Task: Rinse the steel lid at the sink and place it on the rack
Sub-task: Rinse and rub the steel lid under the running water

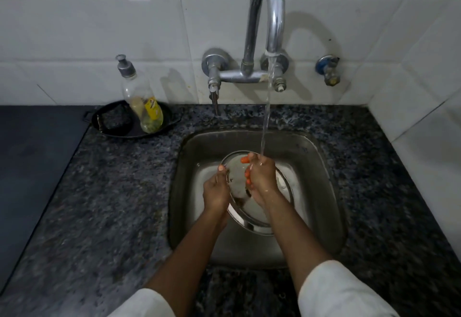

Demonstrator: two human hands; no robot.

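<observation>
1. Left hand (216, 191) has its grip clamped on the left rim of the steel lid (239, 182), thumb over the edge. Right hand (262, 179) is pressed against the lid's face with the fingers curled over it, so it's more rubbing than clamping, but it is on the lid too. Both hands are wet.

2. The lid itself is held tilted inside the sink (311, 157), toward the back half of the basin and above another steel plate (252, 219) lying on the bottom. I can't tell whether they touch.

3. The water stream (265, 122) from the tap (268, 12) lands on the right hand's knuckles, not squarely on the lid. My guess is part of the lid stays unrinsed unless it gets turned under the flow.

4. Biggest risk, I reckon: wet steel plus wet fingers. If the left grip loosens while the right one scrubs, the lid could slip, clang onto the plate below and splash over the front edge of the worktop (124, 191).

5. Water bouncing off the hand could spray the sleeves too, which sit close to the basin.

6. No rack anywhere in view, so carrying a dripping lid out of frame means a blind move. The soap bottle (142, 99) in its black tray (109, 122) at the worktop's back left sits well clear, so no worry there.
</observation>
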